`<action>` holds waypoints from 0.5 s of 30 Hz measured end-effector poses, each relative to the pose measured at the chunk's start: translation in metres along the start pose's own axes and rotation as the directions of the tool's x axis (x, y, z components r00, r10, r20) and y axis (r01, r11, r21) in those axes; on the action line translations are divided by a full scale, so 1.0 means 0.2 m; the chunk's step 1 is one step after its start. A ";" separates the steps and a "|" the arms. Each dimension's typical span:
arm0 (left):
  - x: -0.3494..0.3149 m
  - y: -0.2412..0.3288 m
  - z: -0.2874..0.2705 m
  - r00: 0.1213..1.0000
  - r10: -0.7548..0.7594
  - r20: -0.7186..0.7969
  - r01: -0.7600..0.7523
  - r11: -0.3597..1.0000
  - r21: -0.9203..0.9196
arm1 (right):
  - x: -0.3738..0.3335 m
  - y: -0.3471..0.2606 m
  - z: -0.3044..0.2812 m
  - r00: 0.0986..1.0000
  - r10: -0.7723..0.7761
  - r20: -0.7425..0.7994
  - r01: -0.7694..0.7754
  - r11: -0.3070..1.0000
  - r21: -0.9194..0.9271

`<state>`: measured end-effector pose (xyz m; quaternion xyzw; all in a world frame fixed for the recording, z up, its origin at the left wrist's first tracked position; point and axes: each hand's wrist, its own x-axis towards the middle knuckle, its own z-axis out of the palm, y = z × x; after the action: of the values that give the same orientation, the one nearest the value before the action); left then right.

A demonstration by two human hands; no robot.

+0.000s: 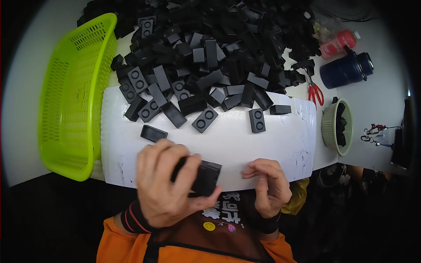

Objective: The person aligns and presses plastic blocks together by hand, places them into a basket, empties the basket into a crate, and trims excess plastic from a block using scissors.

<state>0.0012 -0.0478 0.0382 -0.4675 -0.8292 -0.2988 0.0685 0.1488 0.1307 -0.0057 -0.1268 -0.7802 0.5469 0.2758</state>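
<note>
My left hand (164,182) is closed around a black plastic block (207,177), held above the near edge of the white board (232,144). Its fingers reach over the top and the thumb presses from below; they hide the block's left part. To the right of it, my right hand (272,186) has its fingers stretched leftward and slightly bent, with nothing visible in them. Beyond the hands lie loose black blocks, some showing two round rings, such as one block (205,120) and another (257,121). A hollow black block (153,133) lies just past my left hand.
A large heap of black blocks (210,52) covers the far side. The green basket (94,131) stands at left. At right are red-handled scissors (315,94), a dark blue flask (344,71), a pink bottle (335,46) and a small pale basket (329,131) holding black pieces.
</note>
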 end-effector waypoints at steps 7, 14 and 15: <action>-0.09 -0.51 -0.52 0.744 -0.382 -0.548 0.606 0.732 0.313 | 0.27 -0.05 -0.03 0.987 -0.092 0.132 0.116 0.977 -0.180; -0.04 -0.22 -0.08 0.993 -0.085 0.078 0.061 0.962 0.265 | 0.47 -0.07 0.28 0.834 -0.156 0.530 0.501 0.617 -0.607; -0.04 -0.23 -0.07 0.994 -0.078 0.073 0.057 0.963 0.263 | 0.47 -0.05 0.28 0.807 -0.182 0.561 0.551 0.572 -0.608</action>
<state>-0.0342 -0.0800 0.0263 -0.4378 -0.8788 -0.1700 0.0849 0.0416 0.1308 0.0174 0.0679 -0.9826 0.1183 0.1258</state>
